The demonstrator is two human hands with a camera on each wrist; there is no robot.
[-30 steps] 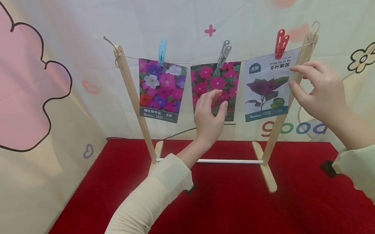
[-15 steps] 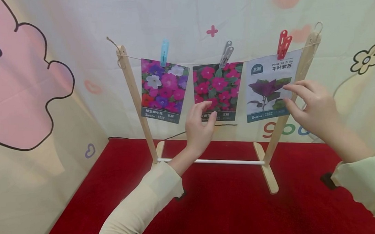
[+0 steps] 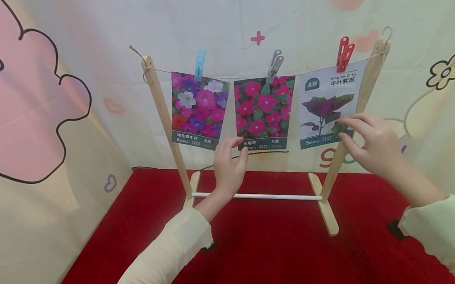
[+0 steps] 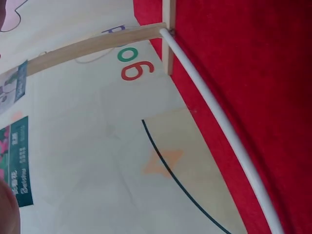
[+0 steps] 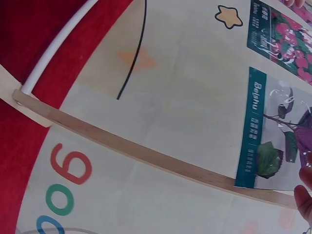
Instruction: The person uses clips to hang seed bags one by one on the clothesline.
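Three printed seed packets hang from a string in the head view. The left packet shows mixed petunias under a blue clothespin. Pink flowers cover the middle packet, held by a grey clothespin. A red clothespin holds the right packet, with a purple-leaved plant. My left hand is at the middle packet's lower left corner, thumb and fingers apart. My right hand is before the right packet's lower right edge, thumb and fingertips apart. I cannot tell whether either hand touches a packet.
The string runs between two wooden posts of a stand. A white rod joins its wooden feet on the red cloth. Behind hangs a pale printed curtain; a dark cord appears low on it.
Both hands have moved down from the packets' upper parts, the left also leftward. The three packets and their clothespins still hang as before.
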